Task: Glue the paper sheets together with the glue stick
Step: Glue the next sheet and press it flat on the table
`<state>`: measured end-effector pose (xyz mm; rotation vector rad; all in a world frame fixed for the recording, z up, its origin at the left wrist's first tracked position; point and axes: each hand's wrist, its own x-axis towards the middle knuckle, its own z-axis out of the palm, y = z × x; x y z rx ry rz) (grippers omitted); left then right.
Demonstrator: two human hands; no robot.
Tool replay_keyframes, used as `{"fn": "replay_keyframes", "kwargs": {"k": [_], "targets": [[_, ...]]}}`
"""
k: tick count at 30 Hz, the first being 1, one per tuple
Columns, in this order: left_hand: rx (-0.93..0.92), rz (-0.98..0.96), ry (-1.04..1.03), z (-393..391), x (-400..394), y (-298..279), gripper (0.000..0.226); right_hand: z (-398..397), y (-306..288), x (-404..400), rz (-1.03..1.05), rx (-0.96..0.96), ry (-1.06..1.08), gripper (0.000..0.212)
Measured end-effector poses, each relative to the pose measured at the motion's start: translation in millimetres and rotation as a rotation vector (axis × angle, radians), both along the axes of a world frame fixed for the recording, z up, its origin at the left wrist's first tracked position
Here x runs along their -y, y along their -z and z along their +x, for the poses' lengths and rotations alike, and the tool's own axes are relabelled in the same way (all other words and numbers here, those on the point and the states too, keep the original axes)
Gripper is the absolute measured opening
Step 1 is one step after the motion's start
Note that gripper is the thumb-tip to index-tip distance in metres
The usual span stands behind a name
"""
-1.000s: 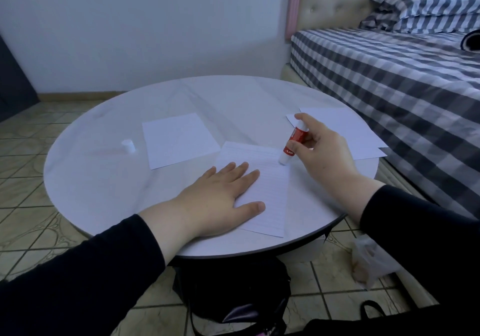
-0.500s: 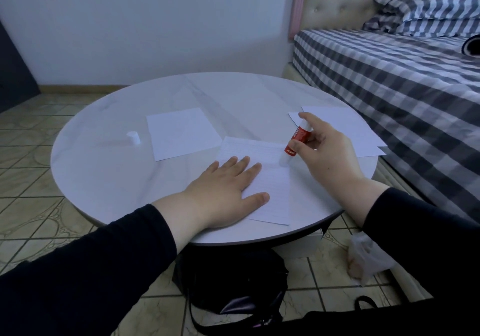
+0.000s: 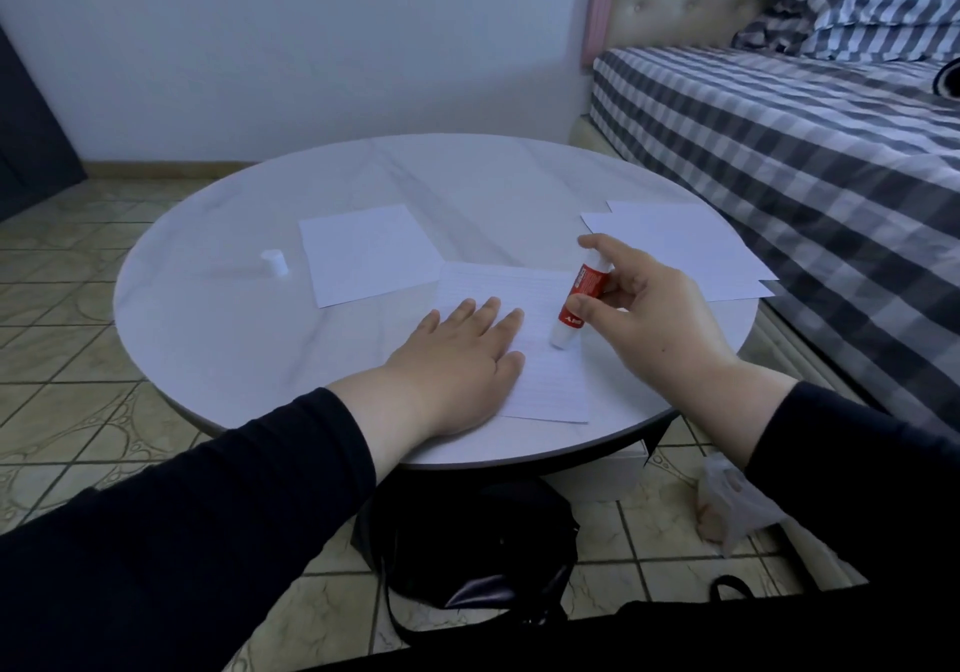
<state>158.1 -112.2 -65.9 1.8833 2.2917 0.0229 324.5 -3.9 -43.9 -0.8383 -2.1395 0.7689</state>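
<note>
Glue stick (image 3: 579, 303), pinched in my right hand (image 3: 649, 318), is now sliding down from the lined sheet's (image 3: 524, 339) far right corner toward its middle, spreading glue, while my left hand's (image 3: 457, 365) flat, spread fingers (image 3: 488, 310) are pinning that sheet to the worktop (image 3: 218, 339).

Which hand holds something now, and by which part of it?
The right hand holds the glue stick by its red barrel, tip down on the lined sheet. The left hand only presses flat on that sheet.
</note>
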Motion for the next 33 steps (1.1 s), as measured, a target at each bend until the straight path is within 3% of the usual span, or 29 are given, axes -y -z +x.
{"fn": "replay_keyframes", "kwargs": {"k": [8,13,19,24,30,33], "targets": [[0.006,0.002,-0.032,4.0,0.1,0.0,0.057,8.5,-1.9,-4.3,-0.052,-0.105,0.034,0.052],[0.017,-0.002,-0.065,6.6,-2.1,-0.4,0.057,12.1,-0.6,6.7,0.023,0.022,-0.008,0.051],[0.032,0.008,-0.101,10.0,-3.7,0.3,0.058,17.0,-5.0,10.6,0.003,-0.091,-0.011,0.052],[0.035,0.001,-0.121,12.3,-5.5,-0.2,0.058,20.4,0.1,17.1,0.051,0.036,-0.040,0.052],[0.030,0.013,-0.133,13.9,-6.8,0.9,0.058,25.6,-4.3,17.7,-0.032,-0.089,-0.051,0.052],[0.014,0.001,-0.148,15.0,-6.5,-2.2,0.058,26.3,-2.1,25.6,-0.016,-0.019,-0.127,0.053]]}}
